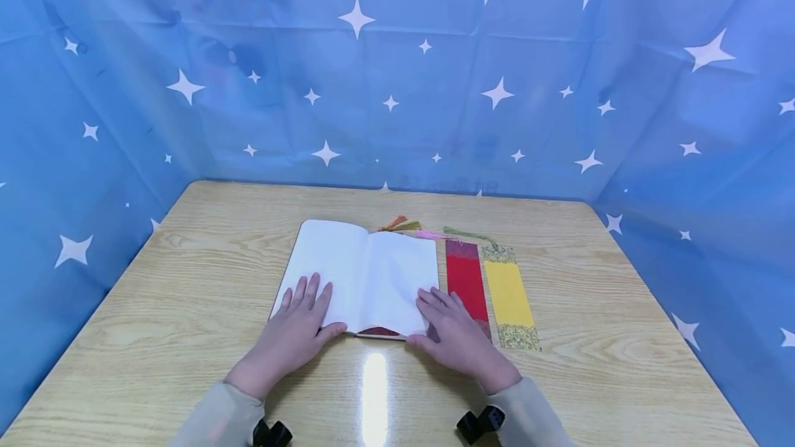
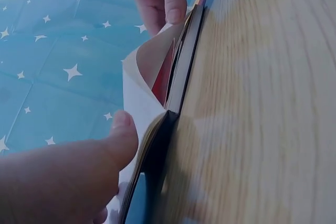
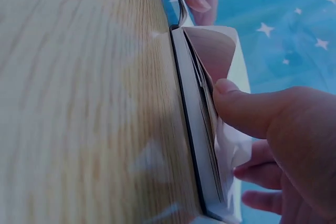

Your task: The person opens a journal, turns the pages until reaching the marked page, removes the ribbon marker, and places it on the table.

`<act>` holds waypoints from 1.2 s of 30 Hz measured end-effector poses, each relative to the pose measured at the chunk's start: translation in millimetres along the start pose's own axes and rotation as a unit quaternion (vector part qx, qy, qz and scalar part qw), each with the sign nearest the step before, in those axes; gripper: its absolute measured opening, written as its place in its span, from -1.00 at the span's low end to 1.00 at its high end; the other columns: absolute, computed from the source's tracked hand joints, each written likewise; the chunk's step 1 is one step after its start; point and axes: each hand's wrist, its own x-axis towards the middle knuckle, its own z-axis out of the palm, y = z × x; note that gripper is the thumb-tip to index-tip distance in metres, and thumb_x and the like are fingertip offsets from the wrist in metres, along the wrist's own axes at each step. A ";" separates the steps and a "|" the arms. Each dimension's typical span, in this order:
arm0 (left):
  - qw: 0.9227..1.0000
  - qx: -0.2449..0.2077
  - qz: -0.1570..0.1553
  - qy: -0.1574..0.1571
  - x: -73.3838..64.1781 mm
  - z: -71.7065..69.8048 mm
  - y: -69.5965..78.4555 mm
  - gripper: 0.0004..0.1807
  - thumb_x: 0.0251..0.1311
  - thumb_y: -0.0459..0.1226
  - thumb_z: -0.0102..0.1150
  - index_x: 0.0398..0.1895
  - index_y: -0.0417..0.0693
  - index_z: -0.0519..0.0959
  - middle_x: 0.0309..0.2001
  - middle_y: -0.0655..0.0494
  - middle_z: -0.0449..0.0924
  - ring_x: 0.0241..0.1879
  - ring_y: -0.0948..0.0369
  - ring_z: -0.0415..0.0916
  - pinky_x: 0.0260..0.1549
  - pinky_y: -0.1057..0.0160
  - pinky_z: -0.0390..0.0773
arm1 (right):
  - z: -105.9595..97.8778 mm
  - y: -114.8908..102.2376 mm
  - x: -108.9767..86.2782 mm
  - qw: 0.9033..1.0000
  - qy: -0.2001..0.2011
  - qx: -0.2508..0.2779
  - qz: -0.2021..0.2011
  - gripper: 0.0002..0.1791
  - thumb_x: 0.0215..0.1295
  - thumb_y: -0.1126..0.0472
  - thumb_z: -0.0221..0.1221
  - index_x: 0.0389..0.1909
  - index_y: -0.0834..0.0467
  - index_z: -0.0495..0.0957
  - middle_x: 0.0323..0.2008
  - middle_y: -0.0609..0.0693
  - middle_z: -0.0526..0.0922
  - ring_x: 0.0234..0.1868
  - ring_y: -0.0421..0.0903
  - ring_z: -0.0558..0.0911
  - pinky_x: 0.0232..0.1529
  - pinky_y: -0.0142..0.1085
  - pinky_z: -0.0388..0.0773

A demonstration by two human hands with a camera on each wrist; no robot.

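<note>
An open notebook [image 1: 338, 254] with blank white pages lies on the table in the head view. My left hand [image 1: 300, 330] rests on its left page, fingers spread. My right hand [image 1: 456, 333] touches the lower right of the other page, its thumb [image 3: 244, 106] at the near edge in the right wrist view. That page bulges up near the spine, and a strip of red [image 2: 165, 74] shows beneath it in the left wrist view. Orange and olive tassels [image 1: 397, 224] stick out past the notebook's far edge.
Right of the notebook lie a red bookmark [image 1: 466, 281] with a pink tassel and a yellow bookmark [image 1: 509, 292] with a green tassel. They rest on a wooden table [image 1: 186, 295]. A blue star-patterned curtain [image 1: 397, 67] hangs behind it.
</note>
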 end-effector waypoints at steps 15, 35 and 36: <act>0.999 0.024 -0.027 -0.015 6.4 -5.2 12.6 0.08 0.06 0.40 -0.15 0.37 -0.31 0.12 0.39 -0.29 -0.04 0.36 -0.20 -0.11 0.17 -0.33 -0.03 | -5.1 -3.7 4.9 0.998 0.044 0.027 -0.035 -0.30 0.17 -0.12 0.21 0.22 0.25 0.40 0.28 0.10 0.34 0.32 0.11 0.24 0.27 0.13 0.05; 0.998 0.024 -0.010 0.049 9.4 -0.2 18.3 0.12 0.08 0.38 -0.14 0.41 -0.32 -0.06 0.37 -0.30 0.02 0.34 -0.23 -0.07 0.23 -0.26 -0.09 | -8.4 -8.4 8.6 0.995 0.100 0.008 -0.020 -0.26 0.20 -0.11 0.17 0.34 0.14 0.25 0.40 0.12 0.10 0.41 0.08 -0.01 0.27 0.03 0.15; 0.998 0.027 0.001 0.062 9.5 0.1 18.0 0.11 0.09 0.35 -0.10 0.42 -0.32 -0.09 0.38 -0.30 0.00 0.34 -0.22 -0.08 0.24 -0.25 -0.10 | -8.8 -8.3 8.3 0.995 0.101 0.011 -0.014 -0.26 0.21 -0.11 0.16 0.34 0.13 0.25 0.40 0.11 0.08 0.41 0.08 -0.03 0.25 0.04 0.18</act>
